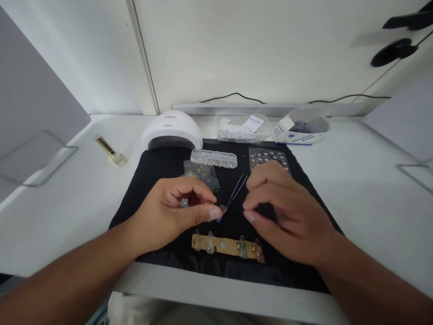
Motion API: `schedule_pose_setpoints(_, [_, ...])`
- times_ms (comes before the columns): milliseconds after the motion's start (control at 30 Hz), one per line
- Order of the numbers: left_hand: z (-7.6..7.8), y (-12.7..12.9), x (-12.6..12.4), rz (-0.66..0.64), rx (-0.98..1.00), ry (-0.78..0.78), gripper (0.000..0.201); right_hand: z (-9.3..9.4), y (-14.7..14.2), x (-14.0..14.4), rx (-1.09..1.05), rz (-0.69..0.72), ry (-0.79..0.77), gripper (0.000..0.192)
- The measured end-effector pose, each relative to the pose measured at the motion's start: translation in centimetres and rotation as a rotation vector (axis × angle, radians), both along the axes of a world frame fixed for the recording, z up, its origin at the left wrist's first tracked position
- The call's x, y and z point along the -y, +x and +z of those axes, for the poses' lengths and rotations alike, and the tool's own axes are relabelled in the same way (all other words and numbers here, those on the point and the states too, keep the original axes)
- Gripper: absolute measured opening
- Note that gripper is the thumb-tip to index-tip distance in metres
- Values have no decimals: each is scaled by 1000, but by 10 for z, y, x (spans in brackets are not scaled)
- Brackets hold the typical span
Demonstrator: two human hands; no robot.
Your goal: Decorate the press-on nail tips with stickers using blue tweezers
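My left hand (179,203) is closed, pinching a small gold-coloured piece with a clear nail tip (223,209) at the ends of its thumb and index finger. To its right, my right hand (284,207) has thumb and index finger drawn together; what they hold, if anything, cannot be made out. Blue tweezers (235,190) lie between the hands, their lower end partly behind the nail tip. Below the hands is a tan strip (233,247) bearing several translucent nail tips, two at the left and two at the right. Sticker sheets (206,175) lie partly behind my left hand.
A white nail lamp (173,128) stands at the back left of the black mat (152,169). Beside it are a clear compartment case (214,158), a plastic tray (241,128) of packets and a box (297,131). A polish bottle (115,155) stands at left.
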State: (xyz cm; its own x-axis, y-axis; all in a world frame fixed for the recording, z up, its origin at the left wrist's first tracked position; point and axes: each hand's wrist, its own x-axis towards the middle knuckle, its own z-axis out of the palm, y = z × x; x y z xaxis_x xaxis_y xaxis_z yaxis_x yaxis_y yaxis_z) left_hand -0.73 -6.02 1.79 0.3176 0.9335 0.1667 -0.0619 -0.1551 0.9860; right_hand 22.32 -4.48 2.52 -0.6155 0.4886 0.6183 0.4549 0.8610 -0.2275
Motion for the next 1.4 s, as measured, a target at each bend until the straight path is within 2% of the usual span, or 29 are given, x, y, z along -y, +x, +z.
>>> schedule_pose_setpoints(100, [1,3,3,-9,12,-70,11,2,-9,13,-145,131,-107,16])
schedule_pose_setpoints(167, [2,4,4,-31,5,-123,12,0,-14,17,-175,161,-157,17])
schedule_pose_setpoints(400, [3,6,5,-77,-11,-256,12,-8,-13,16,-95,158,-135,16])
schedule_pose_setpoints(700, [4,9,4,-124,134,-407,16,-9,-20,17,-80,99,-131,13])
schedule_pose_setpoints(967, [3,8,5,-166,191,-447,19,-13,-19,16,-120,122,-197,13])
schedule_pose_setpoints(1400, [2,8,4,-174,172,-460,23,-12,-19,15,-142,171,-186,17])
